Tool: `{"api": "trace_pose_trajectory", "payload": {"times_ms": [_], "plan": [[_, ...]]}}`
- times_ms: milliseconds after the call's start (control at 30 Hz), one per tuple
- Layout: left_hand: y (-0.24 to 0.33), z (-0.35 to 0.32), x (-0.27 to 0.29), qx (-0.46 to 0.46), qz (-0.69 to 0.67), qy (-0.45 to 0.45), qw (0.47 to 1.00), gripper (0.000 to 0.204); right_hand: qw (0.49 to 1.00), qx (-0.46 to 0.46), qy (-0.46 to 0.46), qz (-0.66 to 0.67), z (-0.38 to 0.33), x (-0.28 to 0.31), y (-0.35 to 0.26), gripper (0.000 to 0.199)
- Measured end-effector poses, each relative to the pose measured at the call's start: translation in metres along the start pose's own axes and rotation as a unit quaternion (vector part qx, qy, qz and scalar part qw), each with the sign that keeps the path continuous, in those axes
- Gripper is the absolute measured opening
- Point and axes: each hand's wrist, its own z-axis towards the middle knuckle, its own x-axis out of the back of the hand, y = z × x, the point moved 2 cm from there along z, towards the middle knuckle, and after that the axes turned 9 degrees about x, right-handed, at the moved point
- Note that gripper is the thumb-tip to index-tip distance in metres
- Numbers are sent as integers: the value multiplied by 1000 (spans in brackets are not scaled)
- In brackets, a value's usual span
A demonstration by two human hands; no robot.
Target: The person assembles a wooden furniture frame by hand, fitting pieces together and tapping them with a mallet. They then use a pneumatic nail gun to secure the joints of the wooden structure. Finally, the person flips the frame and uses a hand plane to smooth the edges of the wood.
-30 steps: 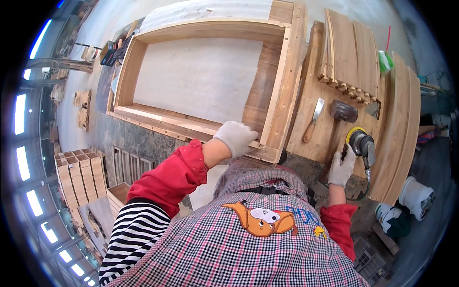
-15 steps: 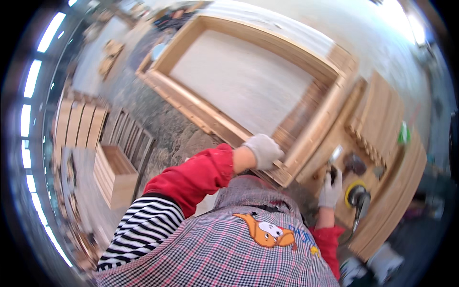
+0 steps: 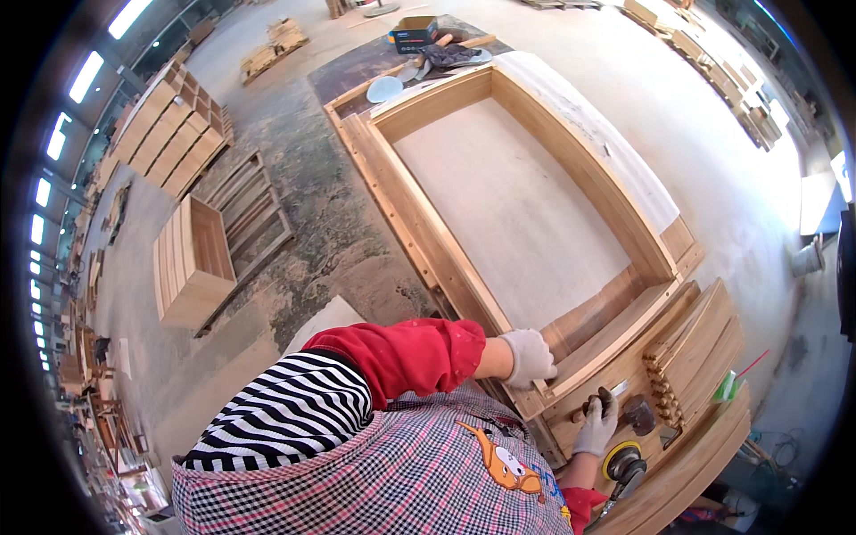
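Observation:
A large rectangular wooden frame [image 3: 575,174], with deep sides around a pale panel, lies in front of me. My left hand [image 3: 530,358], in a white glove, is closed over its near corner. To the right, my right hand [image 3: 596,425] wears a white glove with dark fingertips. Its fingers are bent around a small tool with a flat metal blade [image 3: 619,389]; the grip is mostly hidden. Beside this hand stands a dark brown block-like object [image 3: 638,413]. A power sander [image 3: 626,464] with a yellow-edged pad lies just nearer to me.
Stacked boards [image 3: 704,334] lie right of the frame, with a green item [image 3: 727,385] on them. A blue and black box [image 3: 413,36] and dark cloth [image 3: 450,55] sit beyond the frame. On the left floor are a wooden drawer [image 3: 196,267], a slatted pallet [image 3: 254,209] and a chest [image 3: 174,129].
My view has swung, so the frame looks turned and more of the far floor shows. The left hand keeps to the frame's near corner. My right hand remains at the bladed tool.

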Motion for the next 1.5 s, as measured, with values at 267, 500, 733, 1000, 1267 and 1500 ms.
{"api": "trace_pose_trajectory", "payload": {"times_ms": [267, 500, 733, 1000, 1267, 1500], "plan": [[-126, -57, 52, -44, -69, -47, 996, 57, 988, 19, 148, -50, 54, -52, -74, 35], [-255, -115, 74, 98, 10, -106, 989, 43, 972, -17, 191, -139, 103, -80, -34, 45], [-255, -120, 70, 103, 4, -75, 992, 28, 947, -180, 244, -110, 100, -97, -57, 42], [-249, -124, 66, 137, 30, -64, 988, 31, 976, -73, 159, -132, 101, -59, -25, 41], [-235, -172, 8, 73, 59, 277, 956, 32, 954, 143, 236, -117, -23, -114, -87, 45], [-227, -180, -20, 87, 102, 347, 928, 40, 966, 100, 208, -115, -87, -122, -92, 37]]}}
